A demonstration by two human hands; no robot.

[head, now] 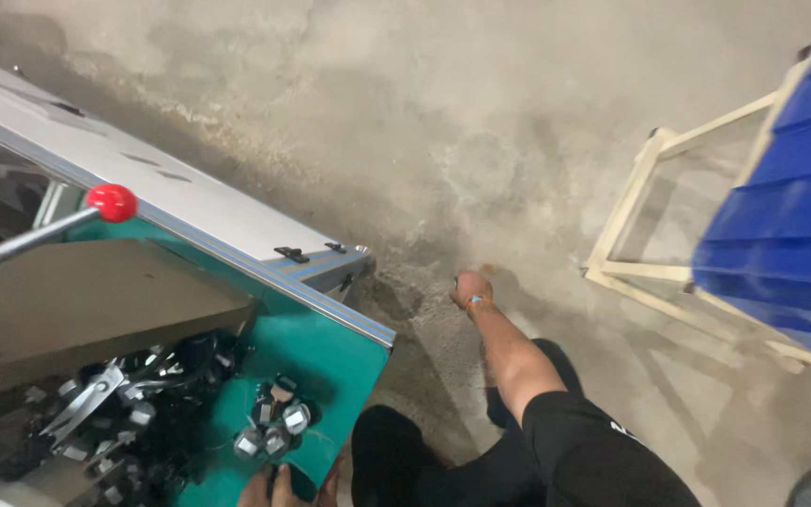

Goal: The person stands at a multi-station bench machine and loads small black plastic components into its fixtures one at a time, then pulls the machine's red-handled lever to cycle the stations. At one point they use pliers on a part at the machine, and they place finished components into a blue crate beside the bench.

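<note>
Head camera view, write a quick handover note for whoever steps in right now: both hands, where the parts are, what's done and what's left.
Right hand: reaching down to the concrete floor, fist closed; whether it holds anything cannot be told.
Left hand: at the near edge of the green machine table, fingers beside a small cluster of metal parts.
Larger pile of metal parts lies further left on the table, below the red-knobbed lever.
Done: some parts set apart from the pile.
Left: the pile itself.
</note>
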